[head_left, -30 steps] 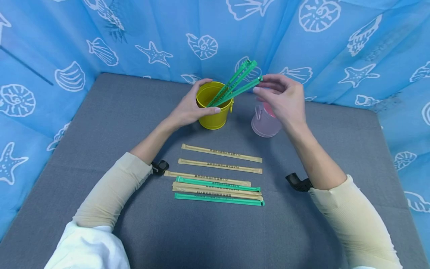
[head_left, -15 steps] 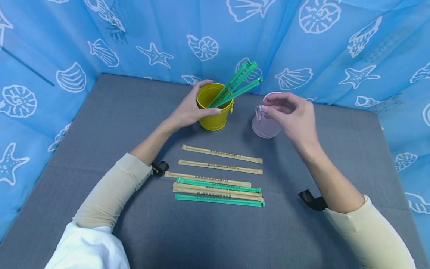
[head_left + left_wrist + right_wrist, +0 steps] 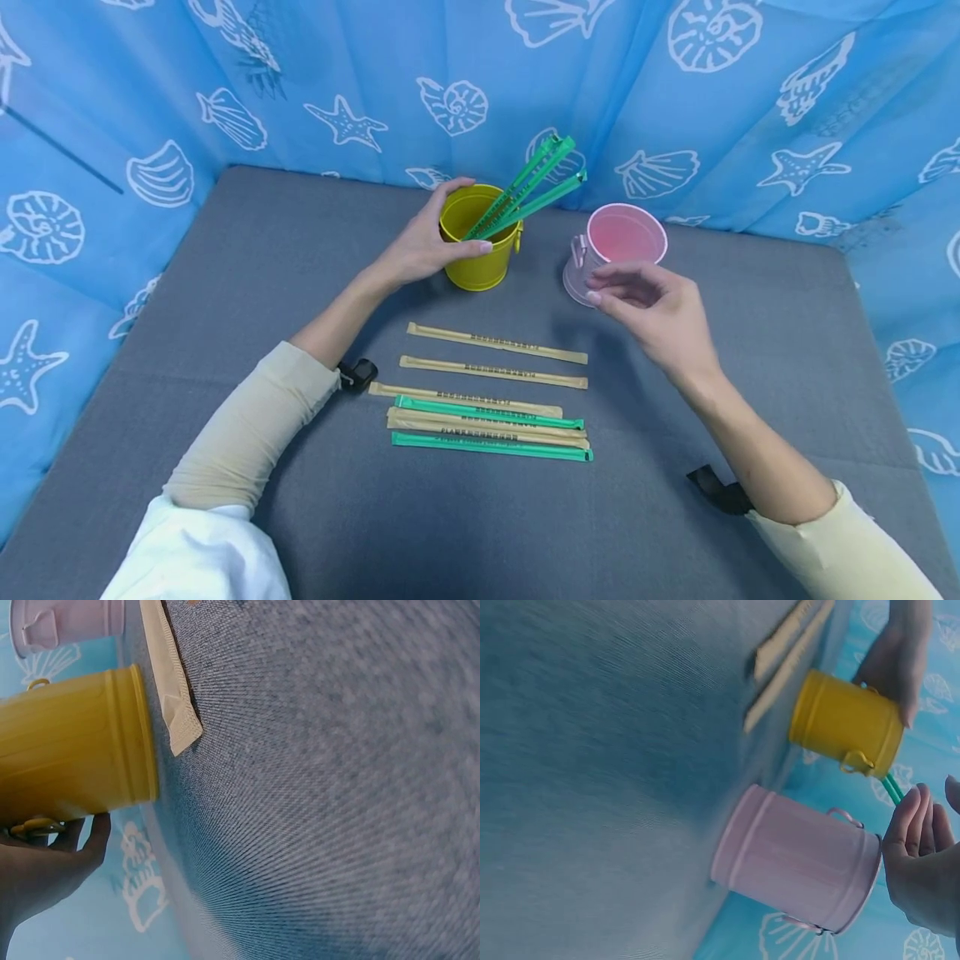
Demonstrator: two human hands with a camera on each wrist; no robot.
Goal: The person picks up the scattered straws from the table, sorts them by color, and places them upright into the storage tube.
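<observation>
So my left hand [image 3: 420,246] is wrapped around the little yellow bucket [image 3: 480,242], fingers curled over the rim and side, sitting at about 12 o'clock on the grey felt-ish mat [image 3: 225,275]. It's smooth painted metal by the look of it, round, with a tiny loop ear on the side. Green paper-wrapped sticks [image 3: 528,187] poke out of it, leaning toward 2 o'clock. They have dark print along them, but it's way too small for me to read.

My right hand [image 3: 656,312] is empty, fingers loosely bent, floating just in front of the pink bucket [image 3: 618,246] without touching it as far as I can tell. That one's the same shape, ribbed sides in the right wrist view, pale pink outside, and it stands just at 3 o'clock of the yellow one.

Down toward 6 o'clock from the buckets there's a row of flat wrapped sticks lying sideways: the tan wrappers [image 3: 495,342] are kraft-paper looking with crimped ends, and two green wrappers [image 3: 491,446] are mixed into the nearer bunch, which overlaps a bit. Each has a line of dark lettering down the middle, unreadable from here.

Around the mat hangs a blue fabric curtain [image 3: 750,100] with white shell and starfish outlines.
</observation>
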